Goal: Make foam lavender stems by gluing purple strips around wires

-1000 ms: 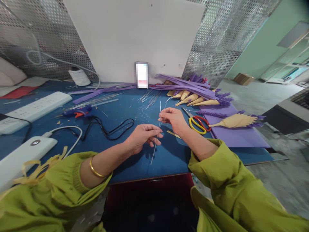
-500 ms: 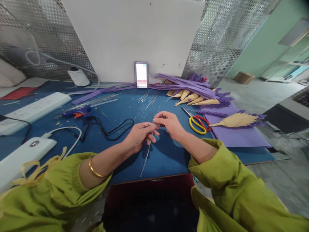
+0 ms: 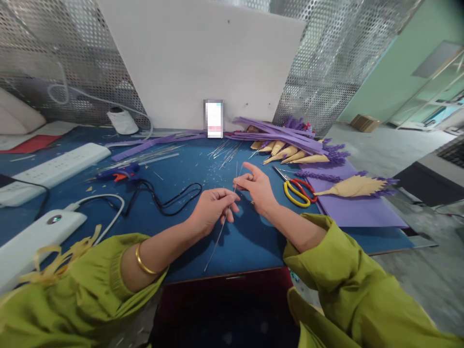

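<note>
Thin wires (image 3: 216, 244) run slantwise through both hands over the blue table, their lower ends pointing toward me. My left hand (image 3: 213, 209) pinches them between thumb and fingers around the middle. Higher up, the thumb and fingers of my right hand (image 3: 256, 189) close on the upper part, with the index finger lifted and stretched forward. Two fine tips stick out above the right hand and spread apart. How many wires there are is hard to make out. Scissors (image 3: 297, 191) with red and yellow handles lie right of my right hand.
Loose wires (image 3: 226, 152) lie ahead. At right are purple sheets (image 3: 362, 212), a wrapped lavender bunch (image 3: 353, 185) and several paper cones (image 3: 286, 153). A blue glue gun (image 3: 121, 171), black cord (image 3: 159, 203) and power strips (image 3: 54, 166) are at left. A phone (image 3: 214, 118) leans on the board.
My right index finger has lifted and straightened away from the wires. The wires' lower ends have swung a little to the left. The camera view has tilted up slightly.
</note>
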A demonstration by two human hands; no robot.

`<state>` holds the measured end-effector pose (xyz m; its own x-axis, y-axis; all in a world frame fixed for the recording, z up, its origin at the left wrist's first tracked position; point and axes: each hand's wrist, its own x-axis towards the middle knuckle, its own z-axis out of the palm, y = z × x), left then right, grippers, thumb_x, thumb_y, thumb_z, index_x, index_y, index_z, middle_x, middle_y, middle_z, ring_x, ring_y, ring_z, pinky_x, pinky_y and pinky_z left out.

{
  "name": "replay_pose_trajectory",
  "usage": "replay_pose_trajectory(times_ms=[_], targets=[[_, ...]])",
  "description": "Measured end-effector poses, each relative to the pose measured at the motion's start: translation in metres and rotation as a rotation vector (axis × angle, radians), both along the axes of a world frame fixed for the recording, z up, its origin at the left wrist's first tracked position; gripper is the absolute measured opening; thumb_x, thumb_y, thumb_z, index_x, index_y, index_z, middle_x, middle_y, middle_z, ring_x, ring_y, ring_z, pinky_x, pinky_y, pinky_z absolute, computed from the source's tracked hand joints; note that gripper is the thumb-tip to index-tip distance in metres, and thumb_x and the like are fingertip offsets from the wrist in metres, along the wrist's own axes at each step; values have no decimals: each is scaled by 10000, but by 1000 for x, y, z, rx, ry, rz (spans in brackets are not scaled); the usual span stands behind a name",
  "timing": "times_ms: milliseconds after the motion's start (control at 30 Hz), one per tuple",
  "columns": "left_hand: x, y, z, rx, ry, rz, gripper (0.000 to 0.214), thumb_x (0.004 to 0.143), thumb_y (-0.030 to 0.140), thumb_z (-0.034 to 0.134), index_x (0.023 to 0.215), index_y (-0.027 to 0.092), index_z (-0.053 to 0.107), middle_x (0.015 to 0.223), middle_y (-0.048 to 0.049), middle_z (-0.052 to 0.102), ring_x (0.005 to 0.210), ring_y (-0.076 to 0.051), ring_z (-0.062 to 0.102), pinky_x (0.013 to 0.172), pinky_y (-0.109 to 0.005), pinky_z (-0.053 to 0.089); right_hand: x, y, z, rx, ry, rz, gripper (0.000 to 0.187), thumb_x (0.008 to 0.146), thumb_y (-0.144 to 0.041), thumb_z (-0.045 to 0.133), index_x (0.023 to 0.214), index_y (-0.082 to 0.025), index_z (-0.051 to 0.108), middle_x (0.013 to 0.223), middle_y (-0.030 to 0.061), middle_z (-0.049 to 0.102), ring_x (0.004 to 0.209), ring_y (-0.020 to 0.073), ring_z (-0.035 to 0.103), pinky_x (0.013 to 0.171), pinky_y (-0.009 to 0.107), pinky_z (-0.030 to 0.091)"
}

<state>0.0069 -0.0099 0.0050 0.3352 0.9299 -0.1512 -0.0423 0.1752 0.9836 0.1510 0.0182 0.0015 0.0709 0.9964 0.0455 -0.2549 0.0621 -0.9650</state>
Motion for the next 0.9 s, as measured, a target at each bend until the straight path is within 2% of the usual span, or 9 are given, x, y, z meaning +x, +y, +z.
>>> replay_pose_trajectory(times_ms=[67,200,300,467,600,733,900], targets=[[1,-1,-1,43,30,16,141,792,256,624,783,116,629,588,-17,641,372,-85,537,319,-172,325,-1,0,0,-23,12,-9,475,570,-230,780,1010,-214,601,602,-68,644,606,130,634,632,265,487],[1,-1,-1,74,70,21,136,803,247,602,774,115,624,589,-16,640,370,-86,537,320,-174,326,-1,1,-1,-70,6,19,295,564,-247,778,778,-197,581,580,-46,636,584,125,636,591,242,475],[2,-2,-2,70,78,18,131,803,243,596,773,117,622,588,-14,640,368,-84,534,321,-172,325,-2,1,-1,-111,30,29,261,557,-236,766,710,-201,558,574,-41,630,578,128,636,563,232,461],[4,-3,-2,40,93,14,123,796,239,606,756,123,610,572,-13,632,360,-84,529,315,-168,312,-3,-2,0,-9,30,7,204,573,-167,699,639,-199,509,705,-36,673,588,110,637,561,223,450],[3,-2,-2,9,59,15,123,786,238,610,762,118,619,580,-17,635,367,-80,526,316,-167,308,-1,0,-2,13,6,65,123,629,-217,719,717,-197,635,758,-16,689,650,115,660,617,231,486],[1,1,-3,-28,-35,-18,156,770,273,639,790,118,638,607,-15,636,377,-70,522,318,-163,303,4,4,-4,8,78,110,232,673,-329,744,876,-221,720,817,1,713,671,118,667,670,259,520],[1,1,-3,-36,-72,-57,162,784,275,631,816,117,644,601,-10,629,368,-64,513,314,-157,293,8,6,-2,32,39,86,365,672,-314,750,1027,-238,714,771,-10,719,644,110,655,637,242,496]])
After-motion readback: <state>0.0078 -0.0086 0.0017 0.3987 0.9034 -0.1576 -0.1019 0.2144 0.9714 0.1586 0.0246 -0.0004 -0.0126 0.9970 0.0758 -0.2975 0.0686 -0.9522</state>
